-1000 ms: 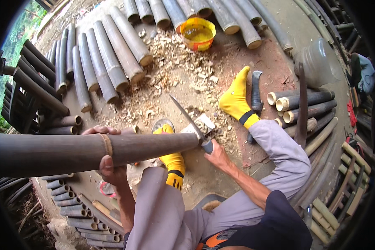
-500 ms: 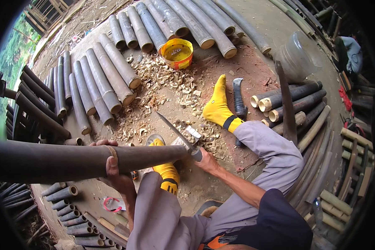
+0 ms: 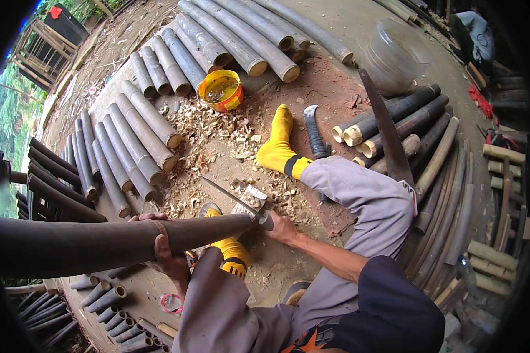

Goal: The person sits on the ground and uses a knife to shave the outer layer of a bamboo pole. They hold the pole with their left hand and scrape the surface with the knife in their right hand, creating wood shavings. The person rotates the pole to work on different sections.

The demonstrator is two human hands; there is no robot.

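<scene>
Bamboo (image 3: 94, 245) gripped in the left hand (image 3: 169, 260) likely needs firm bracing against the knife (image 3: 235, 200) held in the right hand (image 3: 284, 228).

This place seems a bamboo workshop, with green plants (image 3: 12, 123) visible at the left edge. Many cut poles (image 3: 135, 144) lie in rows on the bare ground (image 3: 277, 265), pale chips (image 3: 200, 126) are scattered beside them, and there are hand tools, a knife (image 3: 229, 195) and a saw (image 3: 387, 129)

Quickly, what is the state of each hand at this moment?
Left hand: closed around the dark bamboo pole.
Right hand: closed, holding the knife.
</scene>
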